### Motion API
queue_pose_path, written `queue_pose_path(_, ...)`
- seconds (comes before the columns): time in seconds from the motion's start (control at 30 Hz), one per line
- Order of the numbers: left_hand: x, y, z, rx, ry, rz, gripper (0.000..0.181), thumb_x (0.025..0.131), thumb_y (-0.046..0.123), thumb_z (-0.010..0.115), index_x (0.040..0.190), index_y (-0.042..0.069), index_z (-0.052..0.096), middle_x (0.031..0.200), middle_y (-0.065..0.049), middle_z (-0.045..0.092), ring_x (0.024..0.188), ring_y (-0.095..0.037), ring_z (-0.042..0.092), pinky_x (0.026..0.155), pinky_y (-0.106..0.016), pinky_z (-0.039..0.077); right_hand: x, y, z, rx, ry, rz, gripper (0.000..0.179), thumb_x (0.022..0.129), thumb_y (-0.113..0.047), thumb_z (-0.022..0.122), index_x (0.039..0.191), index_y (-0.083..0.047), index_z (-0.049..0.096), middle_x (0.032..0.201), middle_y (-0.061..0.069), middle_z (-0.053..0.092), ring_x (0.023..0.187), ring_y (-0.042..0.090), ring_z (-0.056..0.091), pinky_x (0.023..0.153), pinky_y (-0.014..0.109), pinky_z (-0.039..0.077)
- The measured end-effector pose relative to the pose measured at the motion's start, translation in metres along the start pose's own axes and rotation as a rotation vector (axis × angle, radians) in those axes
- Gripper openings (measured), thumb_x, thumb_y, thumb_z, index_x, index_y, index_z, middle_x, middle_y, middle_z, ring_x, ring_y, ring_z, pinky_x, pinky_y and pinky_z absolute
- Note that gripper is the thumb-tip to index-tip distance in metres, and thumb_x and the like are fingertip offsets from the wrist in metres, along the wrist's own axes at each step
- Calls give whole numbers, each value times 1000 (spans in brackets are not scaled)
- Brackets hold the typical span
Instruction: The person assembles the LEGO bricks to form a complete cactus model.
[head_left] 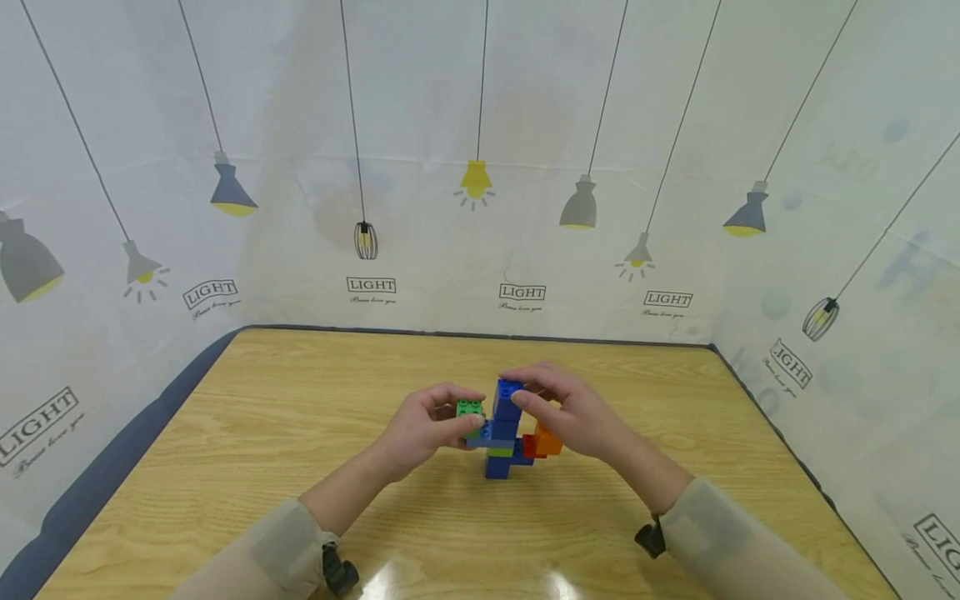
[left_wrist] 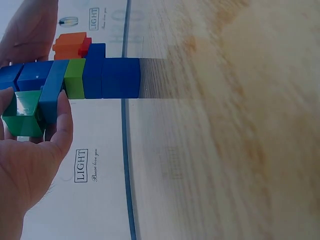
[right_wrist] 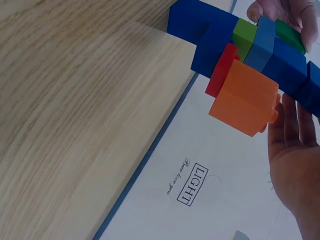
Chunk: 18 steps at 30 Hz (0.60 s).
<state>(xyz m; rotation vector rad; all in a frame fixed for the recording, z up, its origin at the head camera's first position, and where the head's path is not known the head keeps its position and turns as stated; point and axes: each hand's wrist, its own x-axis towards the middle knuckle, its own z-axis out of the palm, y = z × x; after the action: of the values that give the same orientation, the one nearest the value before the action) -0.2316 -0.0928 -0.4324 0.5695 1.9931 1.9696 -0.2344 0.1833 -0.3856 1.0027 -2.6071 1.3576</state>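
Observation:
A tower of toy building bricks stands upright on the table. Its bottom is a blue brick [left_wrist: 121,77], with another blue brick above, then a lime brick [left_wrist: 75,78] and a lighter blue brick [left_wrist: 54,95] that juts out to the left. A green brick [head_left: 470,407] sits on that jutting end, and my left hand [head_left: 412,429] grips it between thumb and fingers. At the top, my right hand [head_left: 573,408] holds the uppermost blue brick [head_left: 507,404], thumb on the near side. Out to the right stick a red brick [right_wrist: 222,70] and an orange brick [right_wrist: 245,97].
The wooden table [head_left: 300,400] reaches back to a white wall sheet [head_left: 420,100] printed with hanging lamps. A dark blue edge [head_left: 142,433] runs along the table's border. Small dark devices sit at both wrists, beside pale sleeves [head_left: 277,550].

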Motion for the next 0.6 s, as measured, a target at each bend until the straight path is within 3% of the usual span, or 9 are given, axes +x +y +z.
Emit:
queue_pose_path(0.27,0,1,0,-4,-4,1,36,105,18,76,140,9,71,116,-5,70,104,-21,70,89,-40,70,3,0,4,67,37,72,28,111,-22,68,137,-14,74,122,6,76,100,19,72,82,27,63)
queue_pose_path(0.6,0,0,0,-5,-5,9,37,104,18,77,140,9,70,115,-5,70,102,-21,69,88,-40,70,5,-3,4,100,9,82,27,109,-23,71,133,-13,75,116,7,77,97,26,71,80,30,64)
